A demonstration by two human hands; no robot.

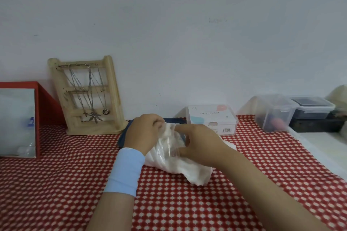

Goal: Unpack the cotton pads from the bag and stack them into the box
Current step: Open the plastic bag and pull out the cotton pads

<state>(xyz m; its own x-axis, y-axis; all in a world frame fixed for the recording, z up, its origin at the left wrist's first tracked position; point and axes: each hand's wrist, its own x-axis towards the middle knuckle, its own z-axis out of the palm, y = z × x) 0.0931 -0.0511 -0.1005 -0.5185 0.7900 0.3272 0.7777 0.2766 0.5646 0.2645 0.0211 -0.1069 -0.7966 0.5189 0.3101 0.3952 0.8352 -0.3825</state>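
A clear plastic bag [170, 155] full of white cotton pads lies on the red patterned tablecloth [56, 184], in the middle of the view. My left hand [144, 131], with a light blue wristband, pinches the bag's top edge. My right hand [199, 146] grips the bag from the right side, fingers pressed into the plastic. A clear box [212, 119] printed with "cosmetic puff" stands closed just behind the bag, against the wall.
A wooden jewellery stand [88, 95] with chains leans at the back left. A red-framed mirror [18, 120] stands at the far left. Clear and dark plastic containers [293, 112] sit at the back right. Something dark blue [124, 137] lies behind my left hand.
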